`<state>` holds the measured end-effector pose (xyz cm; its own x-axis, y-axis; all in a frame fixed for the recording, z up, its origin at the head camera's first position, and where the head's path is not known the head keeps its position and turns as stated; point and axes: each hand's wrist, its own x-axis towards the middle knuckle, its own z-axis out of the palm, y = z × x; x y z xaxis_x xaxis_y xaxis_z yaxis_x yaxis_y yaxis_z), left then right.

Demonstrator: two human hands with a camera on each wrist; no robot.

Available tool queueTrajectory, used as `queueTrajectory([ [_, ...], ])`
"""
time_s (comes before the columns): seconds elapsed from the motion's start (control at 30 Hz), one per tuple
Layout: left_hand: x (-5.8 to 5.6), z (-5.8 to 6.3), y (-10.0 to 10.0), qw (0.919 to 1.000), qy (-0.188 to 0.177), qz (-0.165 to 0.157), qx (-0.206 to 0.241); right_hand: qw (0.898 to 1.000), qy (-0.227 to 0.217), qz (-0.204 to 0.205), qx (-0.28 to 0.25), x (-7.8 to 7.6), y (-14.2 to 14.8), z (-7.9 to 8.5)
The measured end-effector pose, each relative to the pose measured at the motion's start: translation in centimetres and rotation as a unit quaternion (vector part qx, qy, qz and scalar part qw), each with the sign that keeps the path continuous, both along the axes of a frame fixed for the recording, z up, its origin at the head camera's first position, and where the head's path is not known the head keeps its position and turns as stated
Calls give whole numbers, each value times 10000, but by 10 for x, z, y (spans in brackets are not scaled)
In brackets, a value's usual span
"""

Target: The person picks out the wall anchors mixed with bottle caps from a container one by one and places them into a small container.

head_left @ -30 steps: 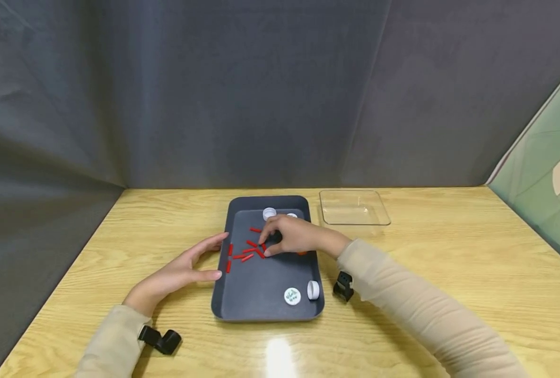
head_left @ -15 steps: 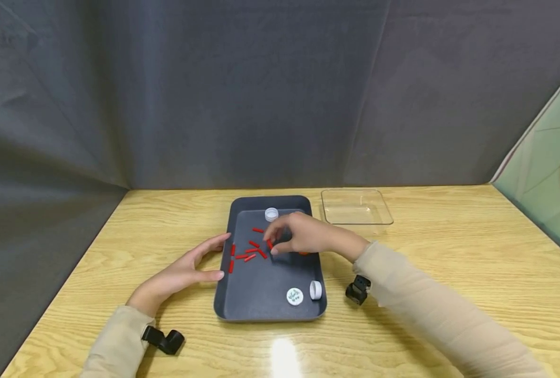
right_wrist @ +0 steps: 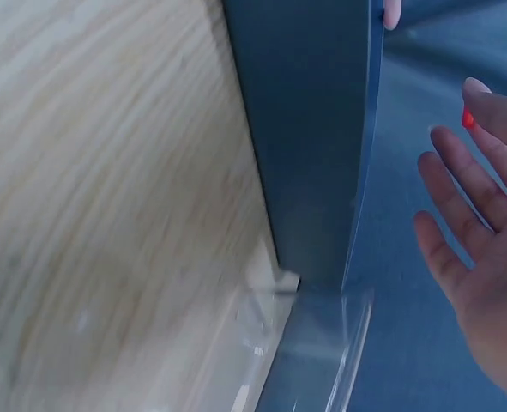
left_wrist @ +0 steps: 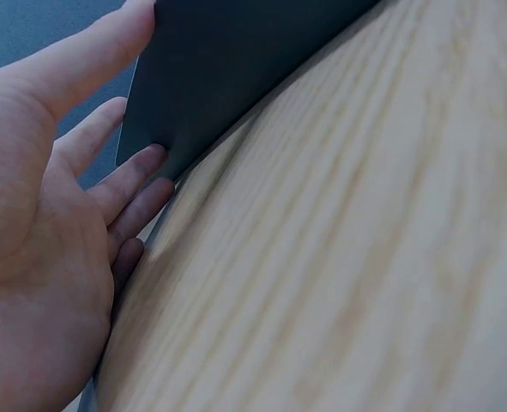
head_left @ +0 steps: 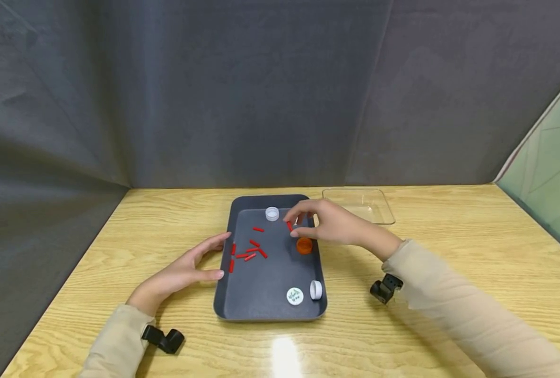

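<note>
Nearest us, across the tabletop point(head_left: 242, 352), we see a black wrist camera point(head_left: 170, 341) below our left hand point(head_left: 180, 273). At the near end of the dark tray point(head_left: 261, 294) we see a white disc point(head_left: 294, 296) with green marks, lying flat beside a white ring point(head_left: 315, 290) tipped on its edge. Our left hand spreads its fingers at the tray's left wall, with thumb and fingertips touching it and nothing in their grasp. Inside, near that wall, we count eight loose sticks point(head_left: 262, 253), all red, some touching. Our right hand point(head_left: 332, 223) pinches one red stick point(head_left: 289, 226) between thumb and forefinger, above the tray, just past an orange cap point(head_left: 304, 245). Farther on, we find a white cap point(head_left: 272, 213), then a clear box point(head_left: 379, 209) partly behind our right arm, and finally a grey curtain point(head_left: 261, 94).
</note>
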<state>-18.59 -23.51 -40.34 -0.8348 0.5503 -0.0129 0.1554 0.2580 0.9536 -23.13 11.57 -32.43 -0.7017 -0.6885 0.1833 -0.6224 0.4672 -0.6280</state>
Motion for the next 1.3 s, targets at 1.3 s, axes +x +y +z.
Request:
queueTrajectory([
  [1.3, 3, 2, 2, 9999, -26, 86, -110, 9862, 440, -1438, 697, -39, 75, -17],
])
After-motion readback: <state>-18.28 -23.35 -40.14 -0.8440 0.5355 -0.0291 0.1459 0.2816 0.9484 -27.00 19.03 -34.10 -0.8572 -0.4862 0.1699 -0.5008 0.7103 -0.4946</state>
